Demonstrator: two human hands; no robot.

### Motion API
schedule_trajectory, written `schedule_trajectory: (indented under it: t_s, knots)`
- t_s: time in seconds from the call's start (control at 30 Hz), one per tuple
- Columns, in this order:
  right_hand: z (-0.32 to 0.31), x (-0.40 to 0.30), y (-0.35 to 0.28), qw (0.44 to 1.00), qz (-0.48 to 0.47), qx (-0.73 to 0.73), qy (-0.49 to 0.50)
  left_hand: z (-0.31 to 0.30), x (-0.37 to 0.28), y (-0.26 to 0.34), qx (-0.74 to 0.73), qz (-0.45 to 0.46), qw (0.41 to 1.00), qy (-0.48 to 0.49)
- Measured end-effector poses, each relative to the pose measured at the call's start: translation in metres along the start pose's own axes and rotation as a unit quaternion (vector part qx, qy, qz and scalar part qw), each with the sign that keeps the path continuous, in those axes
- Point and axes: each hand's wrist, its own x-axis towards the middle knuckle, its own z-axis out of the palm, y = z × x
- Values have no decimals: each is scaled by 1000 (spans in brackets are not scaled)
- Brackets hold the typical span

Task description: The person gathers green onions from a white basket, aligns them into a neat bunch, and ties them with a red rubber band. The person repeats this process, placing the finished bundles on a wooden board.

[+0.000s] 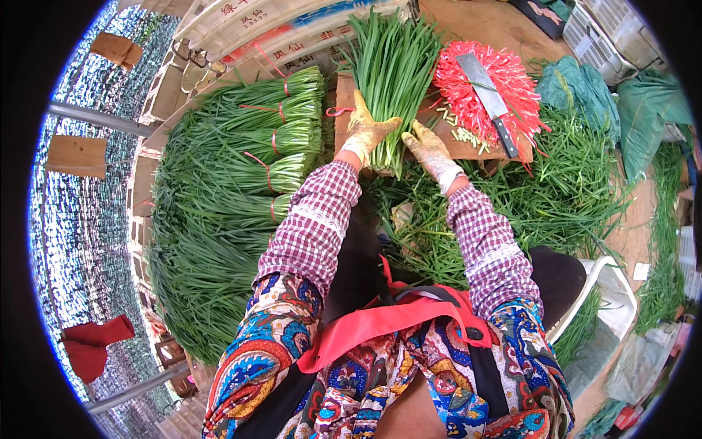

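Note:
A loose bunch of garlic chives point(392, 71) lies on a small wooden board point(344, 90), leaf tips away from me and pale stem ends toward me. My left hand point(368, 129), in a yellowed glove, grips its left side, thumb across the stems. Against the lower right side of the stems my right hand point(430, 151), gloved too, presses its fingers. On the board's right, a cleaver point(485, 88) with a black handle rests on a heap of red and white plastic ties point(515, 71). Cut stem ends point(466, 137) are scattered beside it.
Stacked chive bundles point(230, 181), several bound with red ties, fill the left side. Printed foam boxes point(296, 33) stand behind. Loose chive leaves point(510, 203) cover the ground at right, near green plastic bags point(650, 115) and a white tub point(625, 285).

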Motion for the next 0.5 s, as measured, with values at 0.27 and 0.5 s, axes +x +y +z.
schedule_trajectory:
  t_s: [0.27, 0.5]
  knots:
    - [8, -20, -4, 995, -24, 75, 62, 6, 11, -12, -19, 27, 999, 10]
    - [-2, 7, -13, 969, -115, -201, -87, 7, -1, 1, 59, 8, 998, 33]
